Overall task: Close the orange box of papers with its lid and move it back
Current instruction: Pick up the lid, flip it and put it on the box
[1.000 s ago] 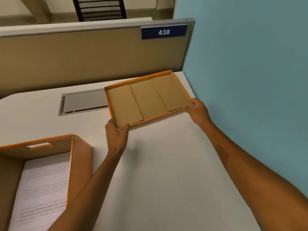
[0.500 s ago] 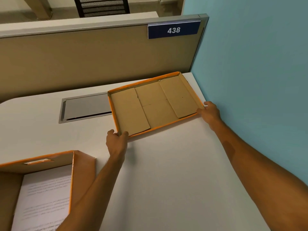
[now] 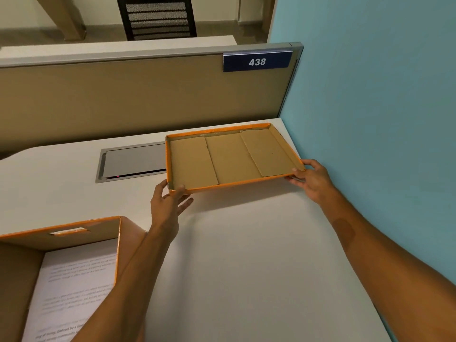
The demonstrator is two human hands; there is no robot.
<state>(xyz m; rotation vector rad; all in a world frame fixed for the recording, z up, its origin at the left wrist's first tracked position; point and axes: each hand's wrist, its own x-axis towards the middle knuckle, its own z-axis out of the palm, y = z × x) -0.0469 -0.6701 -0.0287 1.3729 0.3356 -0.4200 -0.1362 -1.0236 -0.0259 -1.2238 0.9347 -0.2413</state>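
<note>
The orange lid [image 3: 232,157] is upside down, its brown cardboard inside facing up, at the desk's far right corner. My left hand [image 3: 169,203] grips its near left corner, thumb inside the rim. My right hand [image 3: 311,180] grips its near right corner. The lid's near edge seems lifted slightly off the desk. The open orange box [image 3: 81,229] stands at the near left, with printed papers [image 3: 71,287] inside. My left forearm crosses the box's right wall.
A white desk [image 3: 246,255] runs under everything. A grey cable hatch [image 3: 130,162] is set into it left of the lid. A tan partition [image 3: 138,99] with a "438" sign [image 3: 256,61] closes the back; a blue wall [image 3: 370,119] closes the right.
Both hands kept hold of the lid's near corners. The lid's near edge has tipped up a little, and the view has shifted upward and left.
</note>
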